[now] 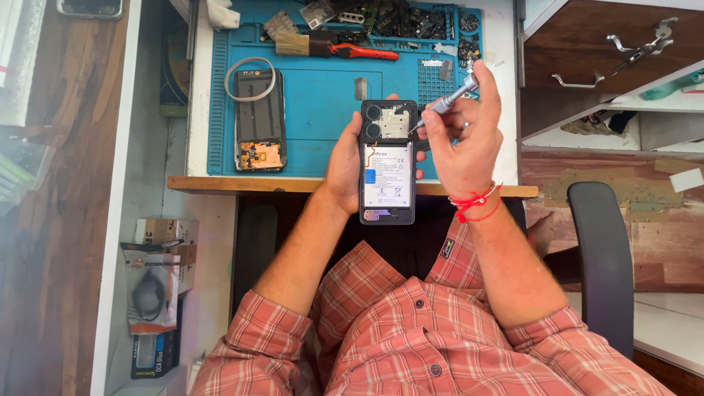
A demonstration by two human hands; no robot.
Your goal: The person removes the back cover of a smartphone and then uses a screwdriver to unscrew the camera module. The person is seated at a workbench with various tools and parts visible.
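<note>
Item: opened dark rectangular phone with white battery (388, 163), clamped upright in my left hand (343, 165) above the desk edge, steadied for access. My right hand (462, 143) pinches a slim silver screwdriver (449, 103), tip on its upper frame.

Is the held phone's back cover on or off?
Off: the phone in the left hand shows its bare battery and camera modules.
</note>
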